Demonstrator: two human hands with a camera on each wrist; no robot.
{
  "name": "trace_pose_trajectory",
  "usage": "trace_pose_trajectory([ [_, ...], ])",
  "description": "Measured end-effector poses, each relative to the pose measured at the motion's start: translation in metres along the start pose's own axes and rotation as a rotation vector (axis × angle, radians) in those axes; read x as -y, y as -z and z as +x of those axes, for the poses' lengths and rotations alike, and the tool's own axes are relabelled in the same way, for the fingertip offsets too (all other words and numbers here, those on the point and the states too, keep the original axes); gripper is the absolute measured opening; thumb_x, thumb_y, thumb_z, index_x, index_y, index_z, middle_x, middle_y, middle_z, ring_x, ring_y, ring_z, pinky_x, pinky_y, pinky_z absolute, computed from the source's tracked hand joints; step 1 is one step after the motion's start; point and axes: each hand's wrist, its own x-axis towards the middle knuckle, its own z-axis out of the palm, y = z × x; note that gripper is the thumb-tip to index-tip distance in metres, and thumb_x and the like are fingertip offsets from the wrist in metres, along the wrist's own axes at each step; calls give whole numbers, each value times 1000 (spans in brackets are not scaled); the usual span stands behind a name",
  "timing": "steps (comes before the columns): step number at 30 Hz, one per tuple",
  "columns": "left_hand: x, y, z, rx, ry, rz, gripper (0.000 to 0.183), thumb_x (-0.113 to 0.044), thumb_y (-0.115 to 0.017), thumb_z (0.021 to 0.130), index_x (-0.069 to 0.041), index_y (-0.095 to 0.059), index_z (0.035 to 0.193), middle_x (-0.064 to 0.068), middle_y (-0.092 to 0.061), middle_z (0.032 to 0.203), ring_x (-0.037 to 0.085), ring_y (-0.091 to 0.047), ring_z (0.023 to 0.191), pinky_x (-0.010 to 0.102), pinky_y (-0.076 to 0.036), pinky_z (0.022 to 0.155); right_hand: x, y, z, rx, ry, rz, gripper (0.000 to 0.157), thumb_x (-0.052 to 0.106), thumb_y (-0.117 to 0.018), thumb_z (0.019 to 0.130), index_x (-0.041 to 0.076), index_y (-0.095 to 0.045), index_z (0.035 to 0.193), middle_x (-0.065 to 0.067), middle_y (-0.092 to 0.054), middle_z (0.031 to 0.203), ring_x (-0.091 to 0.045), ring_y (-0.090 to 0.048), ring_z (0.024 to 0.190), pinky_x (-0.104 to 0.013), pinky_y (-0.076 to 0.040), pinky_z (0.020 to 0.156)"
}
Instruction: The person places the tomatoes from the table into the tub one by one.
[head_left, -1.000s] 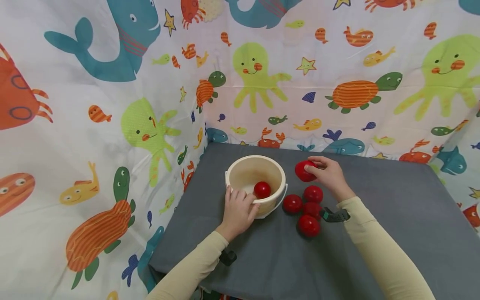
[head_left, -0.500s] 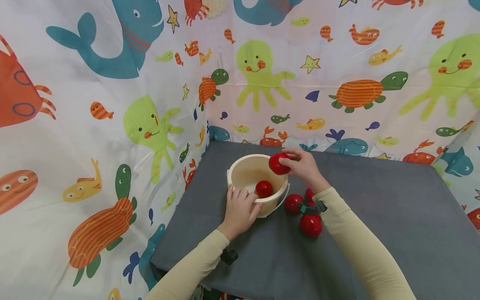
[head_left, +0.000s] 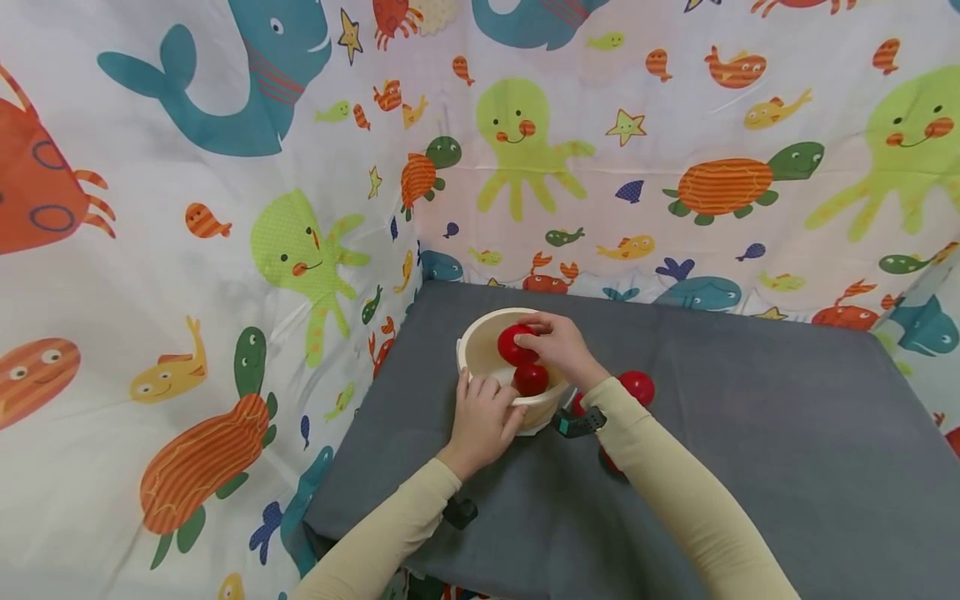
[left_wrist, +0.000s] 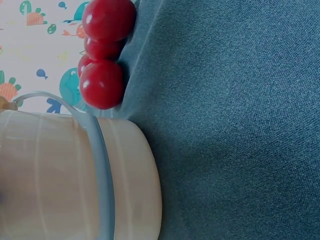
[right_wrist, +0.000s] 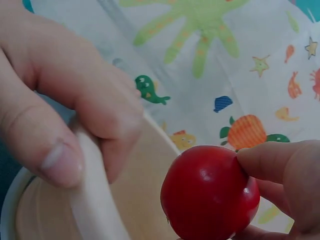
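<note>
My left hand [head_left: 480, 425] grips the near rim of a cream bucket [head_left: 474, 346], its fingers over the edge and its thumb outside. In the right wrist view that thumb presses the bucket wall [right_wrist: 95, 200]. Over the bucket's mouth my right hand [head_left: 558, 346] pinches a glossy round red ball [right_wrist: 210, 192] between thumb and fingers. Another red ball [head_left: 531, 379] lies inside the bucket, just below the held one. To the right, several more red balls [head_left: 637, 386] rest on the table, partly hidden by my right forearm.
A dark grey cloth [head_left: 750, 433] covers the table. The bucket's pale handle [left_wrist: 100, 165] hangs down its outer side. Curtains printed with sea animals [head_left: 525, 142] stand at the back and the left. The left wrist view shows the loose balls [left_wrist: 102, 82] beside the bucket.
My right hand has carried the red ball leftward from above the loose balls to over the bucket's mouth. The left hand stays on the rim.
</note>
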Motion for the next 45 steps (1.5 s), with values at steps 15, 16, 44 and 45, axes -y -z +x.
trace_pose_trajectory([
  [15,1,-1,-1,-36,-18,7,21,-39,-60,97,-18,-66,98,4,-61,91,26,-57,105,67,-35,113,-11,-22,7,-18,0,-77,42,22,-71,94,12,-65,134,-17,-66,136,-37,-61,122,-52,-56,100],
  [16,0,-1,-1,-38,-22,9,21,-39,-60,97,-18,-65,98,4,-62,92,26,-57,105,67,-35,113,-12,-23,7,-21,-2,-82,42,22,-72,93,12,-66,133,-17,-66,135,-37,-61,122,-53,-56,100],
  [44,-3,2,-1,-26,-5,17,24,-40,-59,98,-17,-65,98,5,-65,96,27,-57,107,67,-35,115,-16,-27,5,-47,0,-55,39,17,-66,96,8,-64,134,-19,-68,132,-36,-69,109,-45,-62,87],
  [45,-3,1,-1,-31,-6,18,23,-40,-59,98,-17,-65,98,5,-65,97,27,-57,106,67,-35,114,-16,-28,5,-47,2,-54,39,18,-66,96,8,-64,134,-20,-68,132,-37,-69,109,-46,-61,87],
])
